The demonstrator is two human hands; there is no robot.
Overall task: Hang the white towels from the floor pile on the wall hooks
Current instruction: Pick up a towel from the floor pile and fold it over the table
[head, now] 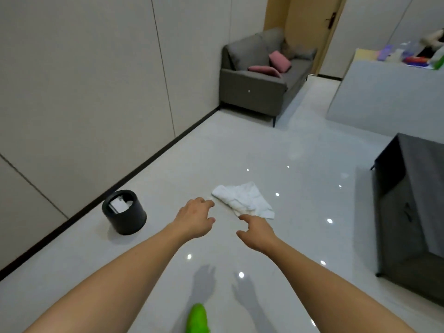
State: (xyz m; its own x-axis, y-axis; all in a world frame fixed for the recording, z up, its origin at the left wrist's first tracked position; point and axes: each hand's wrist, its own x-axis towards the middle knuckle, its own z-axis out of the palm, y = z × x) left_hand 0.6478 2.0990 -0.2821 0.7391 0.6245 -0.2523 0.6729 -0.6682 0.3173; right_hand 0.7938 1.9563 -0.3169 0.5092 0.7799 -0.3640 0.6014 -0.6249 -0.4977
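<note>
fingers of both hands — left hand (194,218), right hand (258,233) — loosely spread, empty, above the white towels (243,199).

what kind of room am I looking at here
Probably a living room or lounge in a home or flat: a grey sofa with pink cushions against the panelled wall, a wooden door beyond it, and a small black bin on the glossy tiled floor.
</note>
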